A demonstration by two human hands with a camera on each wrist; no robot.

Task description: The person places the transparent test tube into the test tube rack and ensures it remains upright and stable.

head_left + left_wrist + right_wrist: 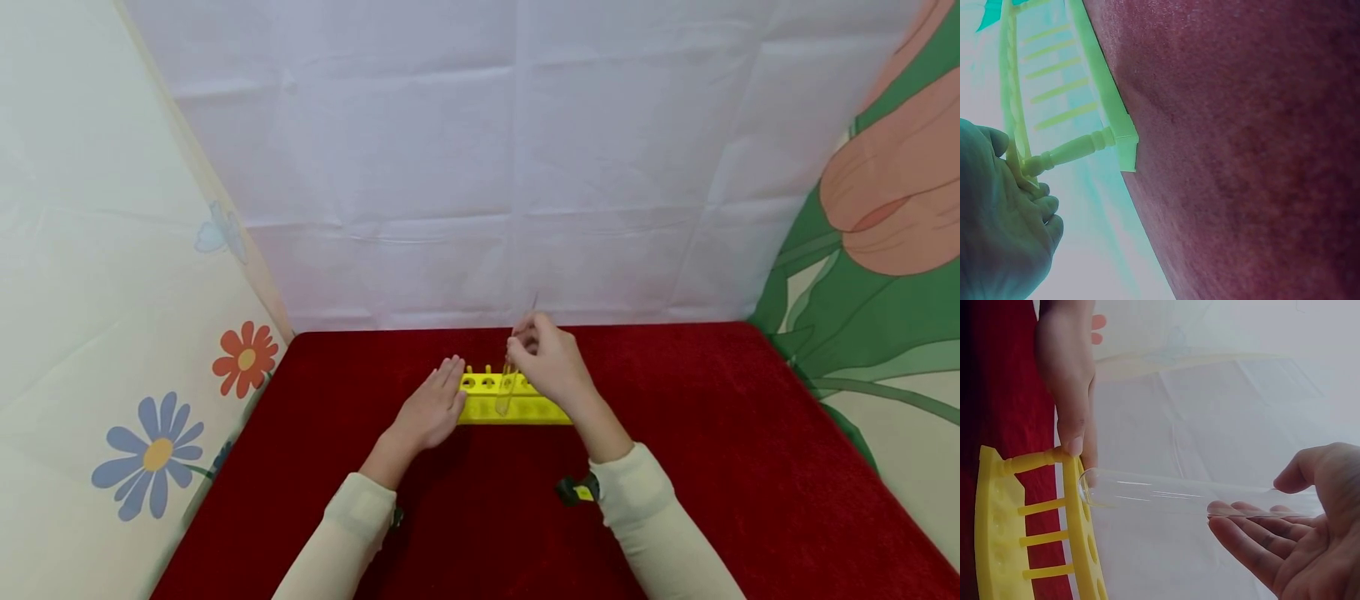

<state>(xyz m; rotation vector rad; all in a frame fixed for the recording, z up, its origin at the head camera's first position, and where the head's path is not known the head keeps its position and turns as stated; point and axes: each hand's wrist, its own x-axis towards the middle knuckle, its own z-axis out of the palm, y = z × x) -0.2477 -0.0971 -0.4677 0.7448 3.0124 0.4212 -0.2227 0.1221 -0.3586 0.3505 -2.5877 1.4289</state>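
A yellow test tube rack (480, 408) stands on the red cloth, holes along its top. My left hand (431, 410) rests at the rack's left end, fingers fairly straight and close together, thumb by the front side. In the left wrist view that hand (1004, 219) is against the end of the rack's top plate (1013, 112). My right hand (551, 358) pinches a clear glass test tube (508, 387) between thumb and fingers. In the right wrist view the tube's rounded bottom (1088, 487) is right by the top plate (1079, 531), while the right hand (1297, 531) holds its other end.
Red cloth (675, 500) covers the table, its far edge against a white creased backdrop (450, 167). Flower-printed panels (157, 454) stand at the left and right. A dark device (576, 492) is strapped at the right wrist.
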